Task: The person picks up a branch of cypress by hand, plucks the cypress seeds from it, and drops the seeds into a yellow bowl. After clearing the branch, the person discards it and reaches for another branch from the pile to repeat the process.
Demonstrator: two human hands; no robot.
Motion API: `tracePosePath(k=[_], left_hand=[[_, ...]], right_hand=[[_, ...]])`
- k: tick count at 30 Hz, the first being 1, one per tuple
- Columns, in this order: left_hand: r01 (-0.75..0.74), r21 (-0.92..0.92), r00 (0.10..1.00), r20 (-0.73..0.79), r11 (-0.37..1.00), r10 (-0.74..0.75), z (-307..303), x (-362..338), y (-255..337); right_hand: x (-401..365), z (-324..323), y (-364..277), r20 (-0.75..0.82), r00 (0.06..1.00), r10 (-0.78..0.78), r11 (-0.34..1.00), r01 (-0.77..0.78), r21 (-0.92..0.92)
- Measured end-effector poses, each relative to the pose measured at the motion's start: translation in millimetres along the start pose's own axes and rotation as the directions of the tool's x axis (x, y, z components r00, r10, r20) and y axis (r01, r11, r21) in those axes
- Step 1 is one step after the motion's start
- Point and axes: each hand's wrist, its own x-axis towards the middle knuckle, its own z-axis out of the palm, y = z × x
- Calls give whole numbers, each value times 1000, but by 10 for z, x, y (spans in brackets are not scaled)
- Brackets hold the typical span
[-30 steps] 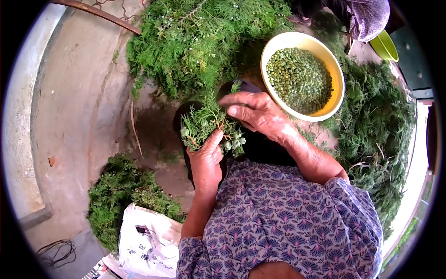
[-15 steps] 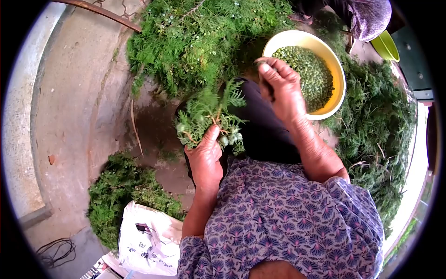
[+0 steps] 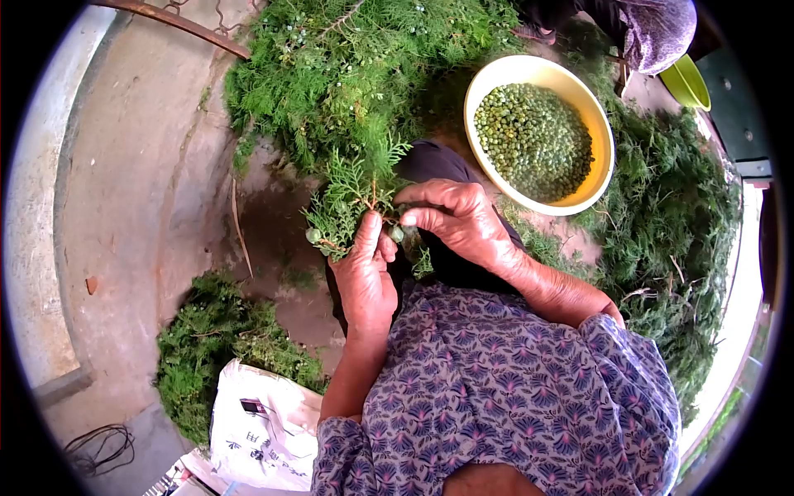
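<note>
My left hand is closed around a leafy evergreen sprig, its thumb pressed on the stem. Round green cones hang from the sprig, one green cone just below my right fingertips. My right hand reaches in from the right, thumb and forefinger pinched at the sprig's right side on a cone mostly hidden by the fingers. Beyond my right hand stands a yellow basin holding a heap of small green cones.
Cut evergreen branches lie in a large pile ahead, another pile at right and a smaller one at lower left. A white sack lies near my left elbow. Another person's patterned clothing and a green basin show at upper right.
My right hand has moved from the basin's near rim down and left to the sprig, and its fingers now pinch there. My left hand keeps its hold on the sprig.
</note>
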Motion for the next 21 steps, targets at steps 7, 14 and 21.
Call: tracePosePath(k=[7,14,21], left_hand=[[49,61,999,-24,997,-48,20,-46,10],[160,-189,982,135,969,-136,-90,24,60],[287,-192,944,226,939,-242,-79,-21,94]], right_hand=[[81,-113,-69,-214,923,320,931,-265,250],[45,-287,229,283,889,360,367,-414,833],[27,-60,128,330,818,472,474,-551,687]])
